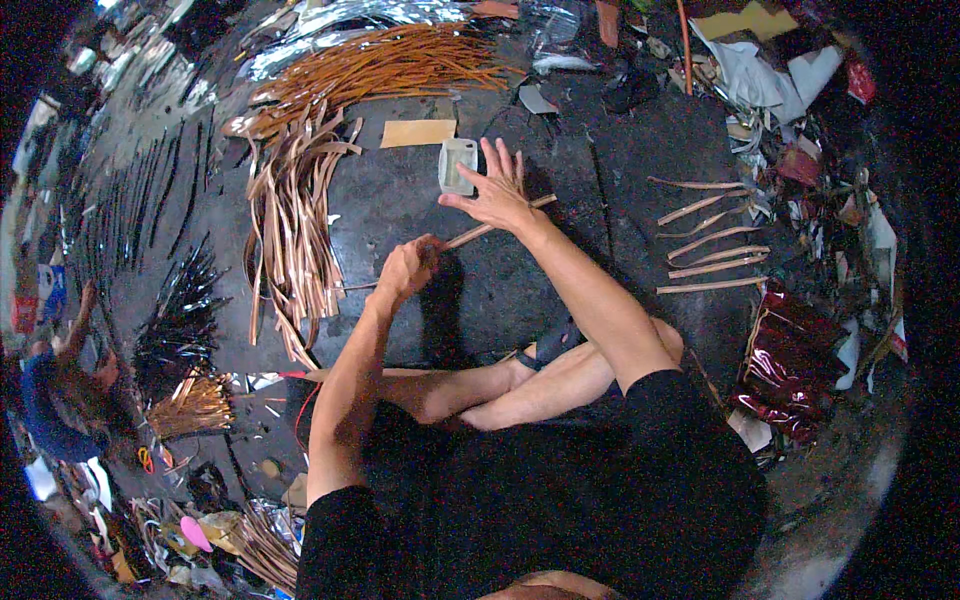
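My left hand [408, 268] is closed around a narrow tan strip [470, 237], which slants up to the right and passes under my right wrist. A thin dark end sticks out on the other side of that fist; whether it belongs to the strip I cannot tell. My right hand [497, 195] has its fingers spread, palm down, over the far part of the strip. Its thumb and forefinger reach to a small translucent rectangular case [458, 155] lying on the dark work surface [390, 200]; whether they touch it is unclear.
A bundle of tan strips [295, 220] lies at left, with orange-brown strips [390, 65] beyond. A yellowish rectangular piece [418, 133] sits behind the case. Several separate strips [715, 245] are spaced out at right, near a glossy dark-red sheet [790, 355] and scraps. Another person [65, 400] is far left.
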`<state>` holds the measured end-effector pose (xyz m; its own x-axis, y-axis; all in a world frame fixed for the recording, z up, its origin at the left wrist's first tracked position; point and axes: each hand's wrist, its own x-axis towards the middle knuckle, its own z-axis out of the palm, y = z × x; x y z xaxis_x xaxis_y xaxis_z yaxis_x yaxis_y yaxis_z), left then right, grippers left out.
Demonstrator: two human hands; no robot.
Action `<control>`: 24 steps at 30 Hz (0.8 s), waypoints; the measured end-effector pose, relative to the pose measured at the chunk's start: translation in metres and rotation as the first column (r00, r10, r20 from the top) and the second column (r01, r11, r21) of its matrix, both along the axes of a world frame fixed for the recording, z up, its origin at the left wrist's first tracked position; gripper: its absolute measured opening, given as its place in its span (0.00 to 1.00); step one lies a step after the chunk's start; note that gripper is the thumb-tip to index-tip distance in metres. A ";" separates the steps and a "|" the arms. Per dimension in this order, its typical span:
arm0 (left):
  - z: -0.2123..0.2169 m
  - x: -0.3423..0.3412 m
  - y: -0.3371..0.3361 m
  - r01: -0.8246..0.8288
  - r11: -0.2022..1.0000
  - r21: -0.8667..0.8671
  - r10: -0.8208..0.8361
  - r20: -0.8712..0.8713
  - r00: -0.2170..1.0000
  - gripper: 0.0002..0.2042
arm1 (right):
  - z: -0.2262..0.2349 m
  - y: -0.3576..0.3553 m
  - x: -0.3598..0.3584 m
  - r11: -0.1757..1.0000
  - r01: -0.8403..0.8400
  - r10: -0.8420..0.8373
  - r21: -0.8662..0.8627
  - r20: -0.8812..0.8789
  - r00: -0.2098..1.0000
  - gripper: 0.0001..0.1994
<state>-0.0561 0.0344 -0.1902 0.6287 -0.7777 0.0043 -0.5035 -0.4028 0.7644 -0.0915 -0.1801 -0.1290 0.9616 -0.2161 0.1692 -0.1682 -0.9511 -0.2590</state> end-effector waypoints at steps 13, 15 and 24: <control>0.019 -0.005 -0.005 -0.028 0.999 0.020 0.027 0.082 0.996 0.10 | -0.038 -0.031 -0.006 0.957 0.106 -0.225 0.269 0.459 0.860 0.13; 0.025 -0.004 0.005 -0.072 0.997 -0.003 0.072 0.048 0.996 0.10 | 0.001 -0.036 -0.041 0.720 0.188 -0.417 0.668 0.200 0.887 0.12; 0.018 0.004 -0.001 0.026 0.999 0.027 -0.026 -0.004 1.000 0.11 | -0.009 -0.069 -0.118 0.411 0.529 -0.233 0.742 -0.476 0.848 0.26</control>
